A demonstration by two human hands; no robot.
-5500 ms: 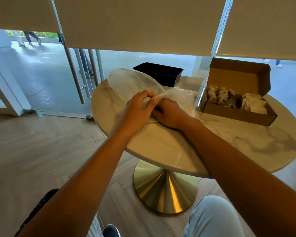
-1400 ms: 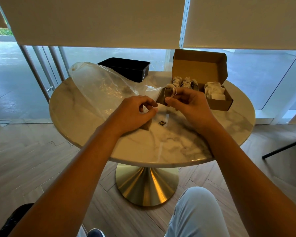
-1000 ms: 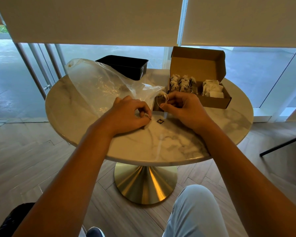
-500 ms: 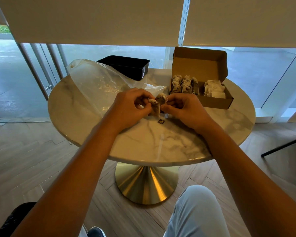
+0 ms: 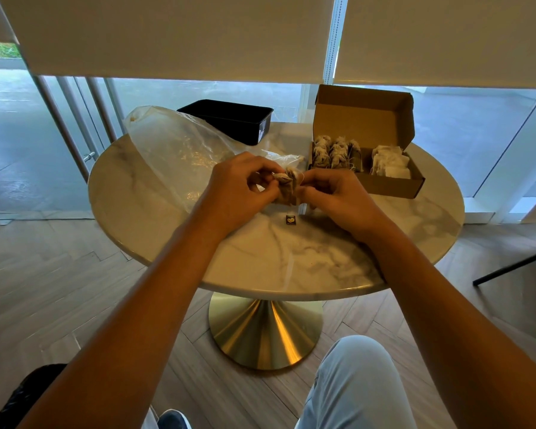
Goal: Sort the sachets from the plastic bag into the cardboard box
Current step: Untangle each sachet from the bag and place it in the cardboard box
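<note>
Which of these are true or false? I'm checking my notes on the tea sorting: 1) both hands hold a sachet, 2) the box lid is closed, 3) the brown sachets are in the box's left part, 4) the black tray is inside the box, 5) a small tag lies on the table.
1. True: the left hand and right hand pinch one sachet between them.
2. False: the cardboard box has its lid standing open.
3. True: the brown sachets fill the left part, the white sachets the right.
4. False: the black tray stands on the table, behind the plastic bag.
5. True: the small tag lies below the hands.
</note>
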